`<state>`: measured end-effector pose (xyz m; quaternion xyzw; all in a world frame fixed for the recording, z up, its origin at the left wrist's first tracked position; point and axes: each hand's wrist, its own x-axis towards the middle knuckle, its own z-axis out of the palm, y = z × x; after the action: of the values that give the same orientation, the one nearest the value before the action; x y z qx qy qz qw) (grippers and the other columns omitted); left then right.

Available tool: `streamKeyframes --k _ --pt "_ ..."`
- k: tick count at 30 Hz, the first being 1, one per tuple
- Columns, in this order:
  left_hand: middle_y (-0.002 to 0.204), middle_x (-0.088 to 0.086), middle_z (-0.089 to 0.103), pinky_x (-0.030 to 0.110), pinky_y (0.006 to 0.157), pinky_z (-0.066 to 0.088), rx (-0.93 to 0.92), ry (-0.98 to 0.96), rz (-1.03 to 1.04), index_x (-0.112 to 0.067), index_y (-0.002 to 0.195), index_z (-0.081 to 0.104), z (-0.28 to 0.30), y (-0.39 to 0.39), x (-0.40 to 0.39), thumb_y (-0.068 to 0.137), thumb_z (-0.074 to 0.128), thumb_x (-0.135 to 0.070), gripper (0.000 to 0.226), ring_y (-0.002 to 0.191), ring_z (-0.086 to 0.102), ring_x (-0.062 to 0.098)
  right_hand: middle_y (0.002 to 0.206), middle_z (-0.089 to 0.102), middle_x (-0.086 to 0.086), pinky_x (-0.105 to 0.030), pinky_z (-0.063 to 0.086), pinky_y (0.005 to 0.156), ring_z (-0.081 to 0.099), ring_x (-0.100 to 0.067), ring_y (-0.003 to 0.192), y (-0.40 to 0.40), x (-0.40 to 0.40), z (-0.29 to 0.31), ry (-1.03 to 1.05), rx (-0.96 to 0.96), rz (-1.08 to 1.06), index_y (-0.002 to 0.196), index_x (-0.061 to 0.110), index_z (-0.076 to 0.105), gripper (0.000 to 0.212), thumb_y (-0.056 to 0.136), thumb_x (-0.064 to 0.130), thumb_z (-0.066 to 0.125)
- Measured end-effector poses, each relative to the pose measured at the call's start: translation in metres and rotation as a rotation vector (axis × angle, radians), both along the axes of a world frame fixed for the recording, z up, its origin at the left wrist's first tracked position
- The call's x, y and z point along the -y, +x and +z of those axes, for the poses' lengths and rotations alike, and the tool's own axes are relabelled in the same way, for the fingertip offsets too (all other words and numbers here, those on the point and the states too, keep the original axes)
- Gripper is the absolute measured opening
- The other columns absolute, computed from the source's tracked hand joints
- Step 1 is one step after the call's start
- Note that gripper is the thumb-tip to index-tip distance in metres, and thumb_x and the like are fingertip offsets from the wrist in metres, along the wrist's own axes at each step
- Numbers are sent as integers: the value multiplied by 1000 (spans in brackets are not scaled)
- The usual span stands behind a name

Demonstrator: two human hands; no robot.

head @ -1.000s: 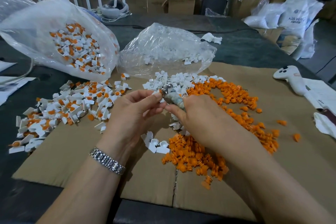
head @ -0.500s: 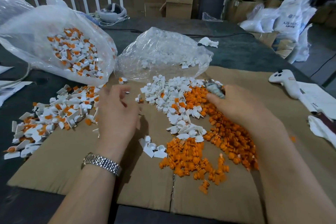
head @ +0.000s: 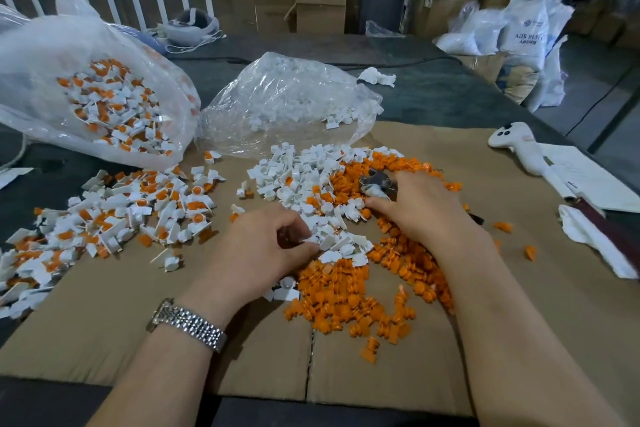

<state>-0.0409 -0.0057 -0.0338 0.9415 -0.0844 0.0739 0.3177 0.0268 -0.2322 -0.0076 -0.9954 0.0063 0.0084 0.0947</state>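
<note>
The left hand (head: pixel 263 246), fingers curled, pinches white caps (head: pixel 304 180) on the cardboard (head: pixel 104 322). The right hand (head: pixel 424 210) grips a metal tool (head: pixel 375 184) over orange plugs (head: pixel 346 298). Assembled pieces (head: pixel 131 208) lie left, clear bags (head: pixel 284 104) far.

Even, bright daylight from windows at back, soft shadows under hands (head: pixel 346 232), wide-angle bending at edges, slight blur

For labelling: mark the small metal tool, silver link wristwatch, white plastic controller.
small metal tool (head: pixel 375 181), head view, shiny tip
silver link wristwatch (head: pixel 194 328), head view, bracelet
white plastic controller (head: pixel 512 139), head view, head end
</note>
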Motion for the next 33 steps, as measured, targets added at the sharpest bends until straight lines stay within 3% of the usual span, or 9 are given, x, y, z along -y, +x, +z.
streamKeyframes --k 4,6,9,12,17,21,26,28,33 --pt "89 -13 63 23 70 48 85 -56 68 -30 88 74 0 0 -3 90 75 -38 8 83 58 3 119 54 -4 -47 50 91 55 -25 110 0 7 7 107 118 47 115 24 60 45 87 58 68" --pt "84 -11 67 13 63 46 80 -159 126 -33 89 74 1 0 -4 90 76 -37 5 77 62 5 100 59 8 -32 48 72 56 -8 87 -2 9 12 162 184 138 94 30 65 25 84 51 74" --pt "70 -5 73 17 51 53 -10 -476 166 -31 89 74 4 -3 -4 93 75 -28 4 56 68 12 81 62 16 -22 33 54 53 -2 72 -11 6 15 73 87 198 72 29 69 23 76 48 82" --pt "80 2 78 28 61 63 -81 -710 160 -20 95 75 9 -5 -3 94 73 -15 6 67 76 22 90 69 10 -24 36 55 60 -9 83 -15 0 13 -35 56 216 77 28 74 18 78 44 83" --pt "93 16 79 30 75 64 -202 -1012 155 -10 95 77 14 -6 -7 88 74 -2 11 87 78 31 101 66 5 -28 41 69 60 -16 98 -16 -5 14 -67 75 277 94 25 76 16 87 39 75" --pt "93 13 79 24 74 62 -183 -957 78 -16 96 76 16 -7 -7 76 79 -17 20 87 78 27 98 67 6 -32 51 79 64 -11 87 -16 -12 16 272 134 350 102 23 63 11 100 33 60" --pt "93 5 78 29 75 63 -138 -816 1 -20 102 68 14 -7 -3 91 75 -15 14 87 78 23 82 74 2 -26 60 71 72 -8 70 -26 -19 26 835 95 423 99 18 69 15 88 25 77" --pt "92 8 78 34 76 64 -150 -807 -17 -16 106 63 14 -8 -3 90 75 -16 21 87 78 26 83 76 -1 -21 59 71 74 -11 72 -28 -20 27 944 70 436 97 13 68 22 83 21 82" --pt "91 3 80 21 69 60 -112 -770 -37 -16 102 67 18 -12 -3 86 78 -14 19 85 79 21 86 78 0 -12 53 73 75 -8 82 -28 -19 28 1015 -3 523 99 8 76 12 87 10 78"
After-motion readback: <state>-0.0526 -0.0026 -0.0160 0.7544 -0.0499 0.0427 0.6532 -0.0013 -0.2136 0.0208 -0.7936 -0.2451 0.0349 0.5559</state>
